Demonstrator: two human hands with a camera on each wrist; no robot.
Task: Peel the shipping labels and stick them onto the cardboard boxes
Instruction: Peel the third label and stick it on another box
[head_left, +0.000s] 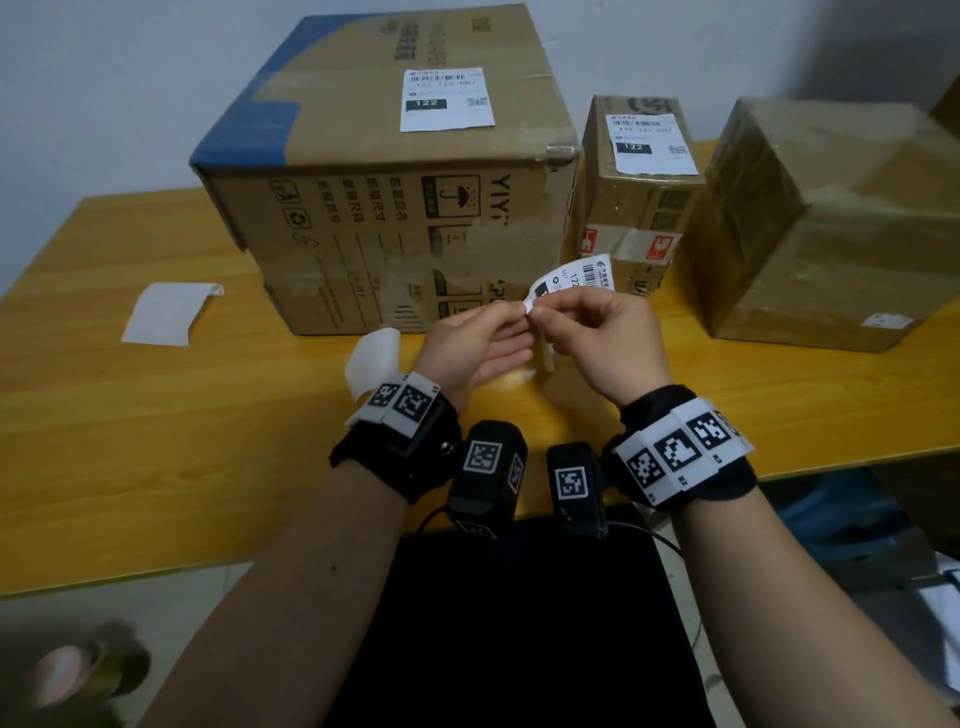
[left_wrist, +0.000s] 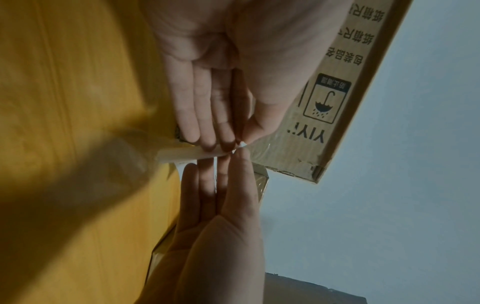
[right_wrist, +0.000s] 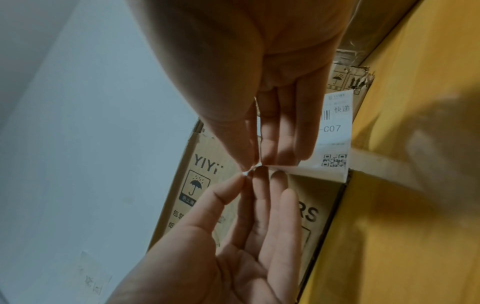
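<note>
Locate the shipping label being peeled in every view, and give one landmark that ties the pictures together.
Head: shipping label at centre, above the left hand and right hand pinching its corner.
Left wrist: only its edge shows, mid-frame between the fingertips.
Right wrist: right of centre, printed side visible.
Shared landmark: the large box with its umbrella symbol.

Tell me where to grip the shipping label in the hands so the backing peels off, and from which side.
Grip the shipping label at its near corner, where both hands meet. There the left hand comes from the left and the right hand from the right, each pinching one layer. The rest of the sheet curls up and away toward the boxes, so that corner is probably the easiest free edge to split.
</note>
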